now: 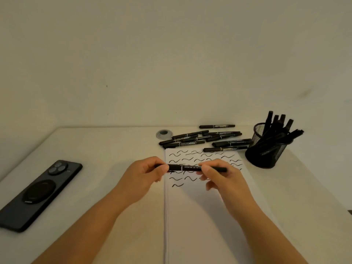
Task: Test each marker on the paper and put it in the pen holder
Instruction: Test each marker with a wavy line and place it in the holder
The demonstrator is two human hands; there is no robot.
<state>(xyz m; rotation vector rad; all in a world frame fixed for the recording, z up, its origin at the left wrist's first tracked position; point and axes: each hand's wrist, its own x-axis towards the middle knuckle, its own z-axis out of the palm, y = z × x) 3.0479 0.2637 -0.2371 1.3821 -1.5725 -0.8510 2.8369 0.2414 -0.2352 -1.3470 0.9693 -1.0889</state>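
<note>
A black marker (pixel 187 167) is held level above the white paper (pixel 205 216). My left hand (pixel 146 174) grips its left end, where the cap is, and my right hand (pixel 221 178) pinches its barrel further right. The upper part of the paper carries several rows of black wavy test strokes (pixel 192 159). Beyond the paper lies a loose pile of black markers (pixel 202 137). A black mesh pen holder (pixel 266 147) stands at the right with several markers upright in it.
A black phone (pixel 41 193) lies face down at the left of the white table (pixel 106 147). A round grey cable grommet (pixel 164 134) sits in the tabletop behind the marker pile. A plain wall rises right behind the table's far edge.
</note>
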